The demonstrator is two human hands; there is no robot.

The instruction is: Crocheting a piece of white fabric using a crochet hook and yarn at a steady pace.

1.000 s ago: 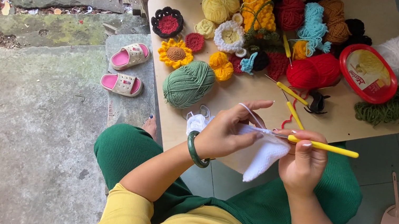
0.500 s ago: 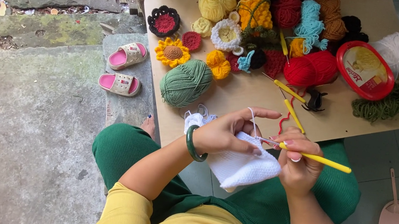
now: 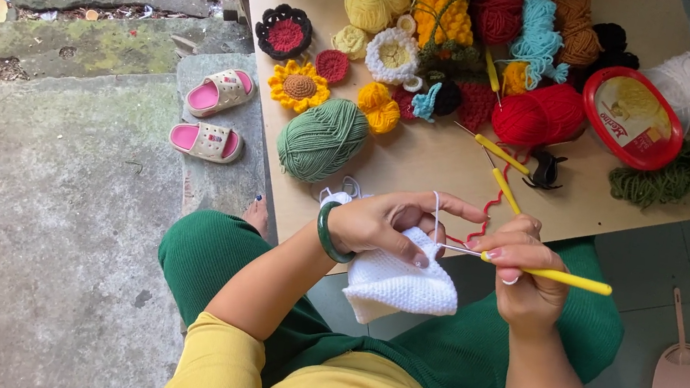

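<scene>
A white crocheted piece [image 3: 401, 282] is held at the near edge of the wooden table [image 3: 425, 156], above the lap. It is pinched along its top edge by the left hand [image 3: 386, 224]: the thumb and fingers are closed on the fabric, with the index finger stretched out to the right and a strand of white yarn [image 3: 435, 213] carried over it. The rest of the piece hangs below the fingers, toward the near side. The left forearm comes in from the near left, bent at the wrist, where a green bangle [image 3: 325, 232] is worn.

A yellow-handled crochet hook [image 3: 536, 271] is gripped by the right hand [image 3: 526, 274], whose fingers are curled shut around the handle. The hook's long axis runs nearly level, left to right; its thin metal tip points left and meets the top right corner of the white piece, just beside the left fingertips, while the yellow end sticks out to the right past the hand. The right forearm rises from the near right.

Just beyond the left hand a green yarn ball [image 3: 322, 138] lies on the table, and two more yellow hooks [image 3: 501, 168] lie beyond the right hand.
</scene>
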